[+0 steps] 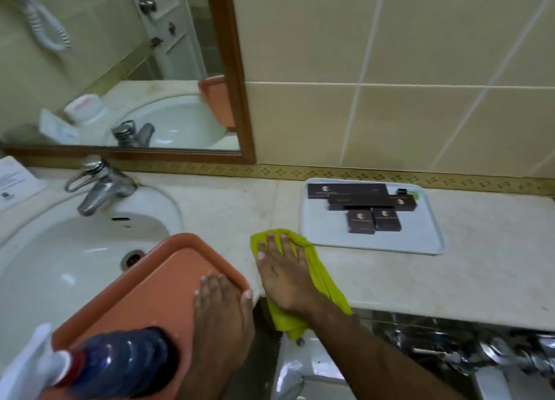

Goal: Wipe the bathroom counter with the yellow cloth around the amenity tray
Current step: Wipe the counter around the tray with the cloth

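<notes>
The right hand (pixel 283 275) lies flat, fingers spread, pressing the yellow cloth (pixel 321 279) on the counter (pixel 450 279). The amenity tray (pixel 420 240) sits just beyond and right of its fingertips. The left hand (pixel 223 300) grips an orange tray (pixel 144 279).

Pale marble counter (pixel 450 267), set against the tiled wall, with a white basin sunk at its left. Carried a white amenity tray (pixel 420 243) near the back and a yellow cloth (pixel 318 267) spread just beside the tray's front-left corner, trailing over the front edge.
</notes>
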Demonstrator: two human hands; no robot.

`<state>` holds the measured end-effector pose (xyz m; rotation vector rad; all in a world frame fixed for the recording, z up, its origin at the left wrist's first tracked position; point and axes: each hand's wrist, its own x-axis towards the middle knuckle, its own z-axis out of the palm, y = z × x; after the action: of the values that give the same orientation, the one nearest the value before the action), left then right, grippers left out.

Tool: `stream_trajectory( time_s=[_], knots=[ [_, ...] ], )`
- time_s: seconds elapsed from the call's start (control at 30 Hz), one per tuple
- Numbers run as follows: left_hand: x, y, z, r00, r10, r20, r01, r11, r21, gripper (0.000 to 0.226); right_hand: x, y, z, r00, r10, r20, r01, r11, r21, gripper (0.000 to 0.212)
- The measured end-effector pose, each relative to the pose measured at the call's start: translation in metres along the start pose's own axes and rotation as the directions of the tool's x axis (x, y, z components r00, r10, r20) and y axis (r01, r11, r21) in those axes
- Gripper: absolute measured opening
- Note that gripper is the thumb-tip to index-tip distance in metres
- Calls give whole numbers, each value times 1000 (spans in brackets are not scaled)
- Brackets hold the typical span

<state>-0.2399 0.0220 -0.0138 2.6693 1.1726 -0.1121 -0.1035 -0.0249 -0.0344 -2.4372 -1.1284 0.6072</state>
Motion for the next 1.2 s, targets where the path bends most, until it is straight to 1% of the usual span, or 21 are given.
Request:
stream_trajectory(
  time_s=[0.17,0.27,0.3,0.33,0.37,0.4,0.43,0.47,0.53,0.6,0.63,0.67,0.7,0.73,0.77,0.83,0.9,0.97,1.0,1.13,1.2],
  knots=[
    [-3,0,-3,999,-21,-26,20,999,-27,77,49,-25,-3,995,-28,93,14,989,147,57],
    [-6,-3,-3,999,6,-45,-6,1000,-10,74,59,-31,-8,989,-82,123,59,982,181,49],
    [-6,-3,-3,999,8,-42,-8,1000,1,73,59,-31,-12,989,-88,119,56,967,248,47],
    [-9,-5,-3,999,5,-41,-5,1000,3,72,54,-31,-18,992,-74,105,27,920,392,44],
    [-11,-6,-3,999,6,-36,-6,1000,3,71,46,-29,-22,997,-41,64,0,837,546,40],
    [-12,-7,-4,1000,13,-28,-13,1000,-6,71,37,-26,-26,1000,11,-8,-4,778,628,37],
    [-12,-7,-4,1000,13,-12,-13,1000,-13,73,25,-24,-28,992,75,-106,8,779,627,36],
    [-13,-9,-2,1000,9,13,-9,1000,15,77,10,-21,-25,968,139,-211,7,821,572,35],
    [-9,-10,-3,997,-4,82,-1,998,63,75,-23,-12,-12,859,290,-422,-75,887,456,37],
    [-2,-7,-15,999,-4,35,4,1000,9,72,-53,-9,1,726,473,-499,-249,857,451,48],
    [6,-3,-23,999,8,-45,-9,1000,-24,70,-63,-11,8,661,597,-454,-356,782,511,58],
    [16,0,-30,989,12,-145,-19,999,-50,65,-69,-14,12,593,731,-338,-448,648,616,69],
    [32,5,-36,976,-1,-219,-18,996,-87,58,-71,-19,16,525,832,-181,-503,475,722,80],
    [51,9,-42,974,-28,-227,-6,989,-148,51,-69,-24,18,478,878,-27,-508,302,807,89],
    [71,13,-49,981,-74,-181,35,977,-209,45,-65,-30,18,453,887,96,-479,151,865,94],
    [110,19,-57,987,-163,-7,156,954,-256,41,-54,-41,12,433,858,276,-373,-109,921,90],
    [137,22,-61,972,-210,107,226,957,-179,36,-45,-45,8,434,809,396,-291,-290,912,78],
    [153,21,-64,957,-225,186,254,955,-153,20,-43,-45,5,452,774,443,-279,-349,895,70],
    [159,21,-67,946,-227,231,273,943,-193,9,-42,-45,2,474,751,460,-296,-356,886,66],
    [170,29,-91,921,-182,345,332,831,-447,8,-44,-44,-19,545,686,482,-374,-316,872,21],
    [162,37,-111,930,-131,343,303,801,-517,5,-47,-44,-33,566,686,457,-379,-276,883,20]
  ],
)
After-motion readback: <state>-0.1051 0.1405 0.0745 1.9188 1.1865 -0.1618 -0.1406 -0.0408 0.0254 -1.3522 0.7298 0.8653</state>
